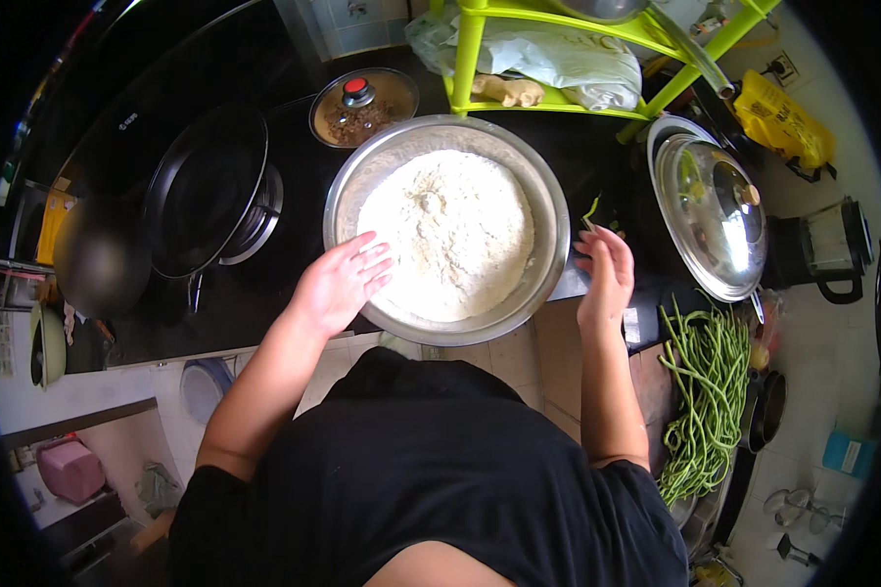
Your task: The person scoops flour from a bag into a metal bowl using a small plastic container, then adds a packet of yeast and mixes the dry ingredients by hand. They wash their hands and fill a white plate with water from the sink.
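A wide steel bowl (pixel 546 196) of white flour (pixel 450 235) stands in front of me, with a small mound and hollows in the flour's surface. My left hand (pixel 347 279) is open at the bowl's left rim, its spread fingers reaching over the flour's edge. Just outside the right rim, my right hand (pixel 609 274) is raised with loosely curved fingers, and I see nothing gripped in it. A thin green scrap (pixel 590 208) appears right by its fingertips; whether they touch it cannot be told.
Behind the bowl is a glass-lidded pan (pixel 365 115), beside a green rack (pixel 468 49). A black wok (pixel 206 196) is on the left. To the right are a large lidded pot (pixel 707 210), a blender (pixel 832 240) and a heap of long green beans (pixel 705 396).
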The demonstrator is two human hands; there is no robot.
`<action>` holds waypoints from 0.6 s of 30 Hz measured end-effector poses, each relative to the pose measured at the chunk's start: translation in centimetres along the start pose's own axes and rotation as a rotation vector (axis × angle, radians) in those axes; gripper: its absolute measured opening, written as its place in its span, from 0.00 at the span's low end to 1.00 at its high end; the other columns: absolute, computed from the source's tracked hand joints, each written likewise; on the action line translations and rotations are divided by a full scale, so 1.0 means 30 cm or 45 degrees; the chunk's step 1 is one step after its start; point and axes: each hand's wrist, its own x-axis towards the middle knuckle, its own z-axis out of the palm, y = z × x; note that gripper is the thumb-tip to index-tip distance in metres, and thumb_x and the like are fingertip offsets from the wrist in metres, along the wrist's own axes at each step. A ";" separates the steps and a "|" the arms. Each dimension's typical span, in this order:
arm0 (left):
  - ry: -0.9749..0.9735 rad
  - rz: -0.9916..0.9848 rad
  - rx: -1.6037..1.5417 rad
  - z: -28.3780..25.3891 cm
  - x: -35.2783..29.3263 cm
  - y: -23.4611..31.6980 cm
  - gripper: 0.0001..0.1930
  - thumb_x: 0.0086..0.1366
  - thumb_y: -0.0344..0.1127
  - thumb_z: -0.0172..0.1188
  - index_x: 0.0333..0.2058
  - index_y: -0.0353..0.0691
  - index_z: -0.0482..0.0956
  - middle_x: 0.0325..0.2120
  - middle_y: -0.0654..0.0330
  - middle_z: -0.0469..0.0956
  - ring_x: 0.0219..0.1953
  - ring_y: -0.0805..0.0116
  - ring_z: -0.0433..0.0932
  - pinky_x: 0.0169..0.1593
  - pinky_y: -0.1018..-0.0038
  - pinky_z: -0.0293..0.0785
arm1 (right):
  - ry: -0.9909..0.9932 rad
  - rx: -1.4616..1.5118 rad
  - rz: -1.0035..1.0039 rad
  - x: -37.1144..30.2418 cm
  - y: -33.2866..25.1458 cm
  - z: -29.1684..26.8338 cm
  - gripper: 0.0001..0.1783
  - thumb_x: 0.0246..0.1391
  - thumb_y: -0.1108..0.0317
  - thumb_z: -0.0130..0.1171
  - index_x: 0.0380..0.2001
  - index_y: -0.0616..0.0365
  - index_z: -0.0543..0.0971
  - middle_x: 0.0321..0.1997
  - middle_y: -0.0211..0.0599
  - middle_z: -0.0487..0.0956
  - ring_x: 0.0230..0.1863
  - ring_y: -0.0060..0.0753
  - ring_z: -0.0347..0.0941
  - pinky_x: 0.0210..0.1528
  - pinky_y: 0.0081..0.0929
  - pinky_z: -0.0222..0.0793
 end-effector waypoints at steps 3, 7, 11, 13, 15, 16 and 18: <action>0.501 -0.078 0.246 0.014 0.174 0.012 0.24 0.59 0.43 0.47 0.51 0.35 0.61 0.50 0.49 0.62 0.53 0.57 0.60 0.55 0.65 0.55 | -0.543 -0.310 0.075 0.027 0.026 0.189 0.16 0.51 0.68 0.50 0.45 0.55 0.70 0.42 0.36 0.72 0.44 0.29 0.67 0.45 0.26 0.63; 0.371 -0.214 0.150 -0.036 0.410 -0.003 0.20 0.57 0.42 0.49 0.47 0.40 0.65 0.44 0.57 0.69 0.50 0.61 0.64 0.53 0.62 0.56 | -0.682 -1.116 0.390 0.122 0.194 0.408 0.32 0.44 0.61 0.56 0.55 0.49 0.62 0.61 0.48 0.50 0.60 0.48 0.49 0.58 0.35 0.53; 0.162 -0.277 0.163 0.087 0.357 0.023 0.17 0.57 0.41 0.49 0.45 0.42 0.67 0.43 0.58 0.70 0.48 0.62 0.66 0.51 0.61 0.58 | -0.890 -1.261 0.364 0.074 0.192 0.484 0.33 0.40 0.66 0.57 0.54 0.52 0.63 0.55 0.49 0.60 0.55 0.44 0.57 0.54 0.33 0.57; 0.135 -0.243 0.229 0.080 0.350 0.037 0.17 0.58 0.40 0.48 0.45 0.39 0.67 0.42 0.55 0.70 0.46 0.63 0.68 0.50 0.66 0.63 | -0.958 -0.802 0.538 0.105 0.179 0.444 0.29 0.41 0.69 0.56 0.51 0.56 0.65 0.48 0.46 0.68 0.49 0.38 0.64 0.51 0.29 0.60; -0.016 -0.215 0.147 0.019 0.382 0.040 0.15 0.58 0.38 0.48 0.43 0.39 0.68 0.41 0.57 0.71 0.44 0.63 0.69 0.49 0.67 0.64 | -0.765 -0.534 0.561 0.133 0.153 0.420 0.20 0.45 0.73 0.52 0.45 0.59 0.70 0.37 0.39 0.74 0.35 0.28 0.70 0.38 0.22 0.66; -0.005 -0.153 0.182 0.004 0.405 0.041 0.14 0.58 0.36 0.47 0.42 0.37 0.67 0.39 0.56 0.71 0.42 0.65 0.71 0.47 0.71 0.66 | -0.722 -0.562 0.462 0.164 0.172 0.399 0.19 0.46 0.72 0.53 0.45 0.59 0.70 0.36 0.39 0.74 0.34 0.28 0.70 0.37 0.22 0.66; 0.114 -0.030 0.345 0.048 0.425 0.054 0.13 0.59 0.34 0.46 0.41 0.37 0.67 0.38 0.55 0.72 0.41 0.65 0.71 0.47 0.71 0.66 | -0.612 -0.749 0.323 0.239 0.230 0.381 0.19 0.47 0.69 0.53 0.45 0.58 0.70 0.35 0.40 0.75 0.32 0.27 0.70 0.35 0.22 0.66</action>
